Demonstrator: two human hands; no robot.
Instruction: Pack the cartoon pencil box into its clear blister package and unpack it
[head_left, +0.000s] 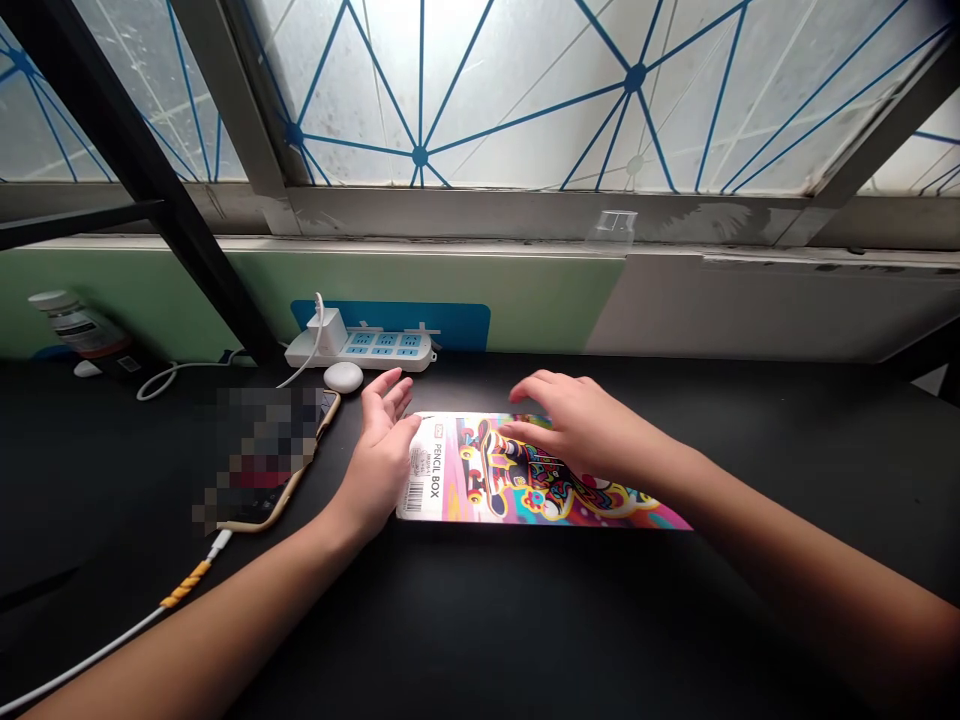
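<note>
A flat, colourful pencil box (pixel 525 480) lies on the black table, with "PENCIL BOX" and a barcode printed on its white left end. My left hand (pixel 382 455) is at that left end, thumb by the upper corner and fingers apart, pointing up and away. Over the box's upper middle is my right hand (pixel 574 420), its fingers spread and curved with a gap between thumb and forefinger. It hides part of the printed picture. Whether either hand touches the box I cannot tell for certain.
Left of my hand lies a phone (pixel 292 490) with a white charging cable (pixel 112 650). Behind are a white earbud case (pixel 343 377), a power strip (pixel 382 348) and a bottle (pixel 82 325). A black slanted post (pixel 180 220) rises at the left, before the window.
</note>
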